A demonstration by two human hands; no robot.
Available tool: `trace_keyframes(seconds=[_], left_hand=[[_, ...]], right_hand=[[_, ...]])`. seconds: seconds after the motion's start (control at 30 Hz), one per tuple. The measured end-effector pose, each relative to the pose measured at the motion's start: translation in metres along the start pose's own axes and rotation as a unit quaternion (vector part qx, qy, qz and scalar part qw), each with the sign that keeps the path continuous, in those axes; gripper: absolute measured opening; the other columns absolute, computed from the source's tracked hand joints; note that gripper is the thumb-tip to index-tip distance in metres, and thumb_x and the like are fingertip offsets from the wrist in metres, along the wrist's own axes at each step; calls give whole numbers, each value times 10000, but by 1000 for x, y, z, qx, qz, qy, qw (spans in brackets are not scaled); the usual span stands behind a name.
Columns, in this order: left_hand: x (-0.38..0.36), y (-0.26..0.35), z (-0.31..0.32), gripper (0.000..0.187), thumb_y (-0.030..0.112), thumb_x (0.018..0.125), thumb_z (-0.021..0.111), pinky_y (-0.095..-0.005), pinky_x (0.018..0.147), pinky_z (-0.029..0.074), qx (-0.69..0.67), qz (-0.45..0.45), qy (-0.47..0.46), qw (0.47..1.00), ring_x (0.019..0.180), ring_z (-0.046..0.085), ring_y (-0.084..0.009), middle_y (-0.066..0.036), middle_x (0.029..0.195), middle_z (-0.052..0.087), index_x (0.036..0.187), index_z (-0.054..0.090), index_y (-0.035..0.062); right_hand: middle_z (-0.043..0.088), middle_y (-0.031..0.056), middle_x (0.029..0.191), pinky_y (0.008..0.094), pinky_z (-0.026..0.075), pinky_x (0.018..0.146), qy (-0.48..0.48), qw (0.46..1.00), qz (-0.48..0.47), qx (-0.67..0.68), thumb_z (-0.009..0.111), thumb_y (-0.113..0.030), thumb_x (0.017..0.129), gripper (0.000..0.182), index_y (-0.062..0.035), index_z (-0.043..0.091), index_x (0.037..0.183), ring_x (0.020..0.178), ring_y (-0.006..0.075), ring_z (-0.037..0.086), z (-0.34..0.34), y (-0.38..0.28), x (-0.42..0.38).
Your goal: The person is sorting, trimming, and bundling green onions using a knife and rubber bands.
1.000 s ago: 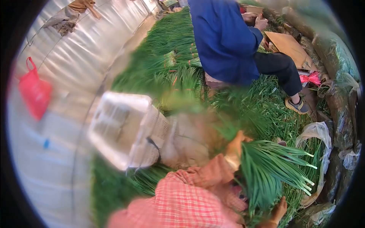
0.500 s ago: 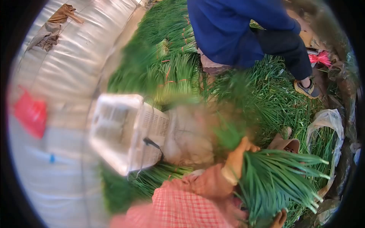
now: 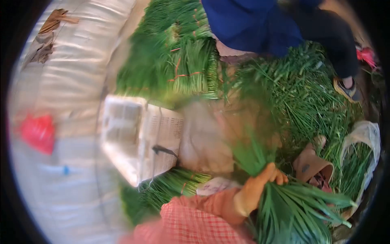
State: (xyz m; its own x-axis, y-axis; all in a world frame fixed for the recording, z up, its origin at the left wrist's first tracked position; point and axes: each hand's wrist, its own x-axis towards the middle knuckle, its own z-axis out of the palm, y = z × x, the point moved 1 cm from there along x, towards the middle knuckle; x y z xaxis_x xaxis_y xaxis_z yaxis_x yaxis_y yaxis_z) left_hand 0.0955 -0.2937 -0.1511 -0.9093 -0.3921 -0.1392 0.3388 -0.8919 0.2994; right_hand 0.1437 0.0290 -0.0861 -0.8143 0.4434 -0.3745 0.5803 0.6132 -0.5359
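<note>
My left hand, in an orange-brown glove below a red checked sleeve, is closed around a bunch of long green chives. The pale cut ends point to the lower right, and leafy tips stick out past the other side of the fist. My right hand is out of view. Just beyond the held bunch is a brown shoe-like item. Loose chives lie in a wide heap ahead of the hand.
A white plastic crate lies tipped at left. Chive bundles tied with red bands stand behind it. A person in blue sits ahead. Clear plastic holds more chives at right; a red bag lies on the plastic sheeting.
My left hand and its bunch have shifted slightly down and right in view. Fingers seen at the bottom edge earlier are out of frame. The person in blue appears further right.
</note>
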Motion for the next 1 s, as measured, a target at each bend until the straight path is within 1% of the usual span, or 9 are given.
trace_keyframes(seconds=[0.17, 0.23, 0.33, 0.4, 0.53, 0.6, 0.67, 0.87, 1.0], left_hand=[[-19, 32, 52, 107, 148, 848, 515, -394, 786, 446, 718, 42, 29, 694, 849, 553, -248, -104, 880, 588, 862, 556, 51], [-43, 22, -18, 188, 207, 867, 491, -400, 765, 453, 369, -109, 245, 890, 849, 553, -254, -106, 896, 583, 898, 560, 34], [-29, 51, -39, 215, 231, 864, 500, -395, 764, 455, 263, -71, 287, 918, 844, 556, -253, -108, 896, 583, 904, 560, 28], [-20, 58, -34, 234, 247, 862, 506, -392, 763, 456, 263, -58, 267, 925, 841, 557, -252, -110, 896, 583, 908, 560, 24], [-10, 64, -25, 273, 279, 858, 518, -385, 762, 459, 273, -44, 231, 933, 835, 561, -251, -113, 897, 583, 915, 560, 16], [-12, 64, -19, 293, 295, 855, 524, -382, 762, 460, 276, -43, 218, 935, 832, 563, -250, -115, 897, 582, 919, 560, 11], [-12, 62, -15, 313, 311, 853, 530, -379, 761, 461, 280, -42, 209, 936, 828, 565, -250, -117, 897, 582, 923, 560, 7], [-15, 56, -4, 374, 358, 847, 548, -369, 759, 465, 295, -36, 183, 937, 819, 570, -248, -121, 898, 582, 935, 560, -5], [-35, 37, 3, 416, 390, 843, 560, -363, 758, 468, 318, -15, 178, 931, 813, 574, -246, -125, 898, 582, 942, 560, -14]], right_hand=[[471, 140, 1215, 357, 420, 890, -33, 988, 67, 137, 556, -210, 865, 473, -27, 412, 1277, 1062, 253, 492, -55, 108, 9], [450, 113, 1245, 345, 422, 893, -131, 947, 99, 276, 560, -242, 867, 522, -48, 378, 1316, 1080, 229, 483, -50, 111, -14], [563, 114, 1085, 310, 423, 820, -358, 814, 58, 453, 633, -292, 806, 588, 26, 417, 1251, 1003, 209, 536, -5, 55, -31], [578, 24, 773, 206, 415, 601, -358, 797, 141, 465, 603, -131, 823, 300, 14, 530, 1076, 658, 92, 521, 9, 47, -32], [496, -47, 630, 178, 334, 458, -164, 824, 111, 530, 625, -105, 775, 97, -52, 605, 853, 514, 49, 413, 0, 90, -14], [564, 0, 669, 196, 331, 457, -42, 920, 73, 384, 580, -162, 822, 163, -22, 628, 890, 511, 60, 443, -6, 159, 4], [623, 32, 800, 227, 435, 577, -167, 954, -52, 242, 584, -183, 829, 221, -9, 630, 958, 641, 102, 543, -14, 141, -3], [530, 103, 1196, 340, 375, 964, -449, 704, 52, 548, 663, -204, 807, 524, -9, 460, 1249, 1116, 219, 464, 56, 72, -23], [484, 146, 1202, 355, 434, 872, -434, 837, -12, 334, 567, -142, 837, 436, -36, 436, 1240, 1047, 255, 509, 51, 37, -33]])
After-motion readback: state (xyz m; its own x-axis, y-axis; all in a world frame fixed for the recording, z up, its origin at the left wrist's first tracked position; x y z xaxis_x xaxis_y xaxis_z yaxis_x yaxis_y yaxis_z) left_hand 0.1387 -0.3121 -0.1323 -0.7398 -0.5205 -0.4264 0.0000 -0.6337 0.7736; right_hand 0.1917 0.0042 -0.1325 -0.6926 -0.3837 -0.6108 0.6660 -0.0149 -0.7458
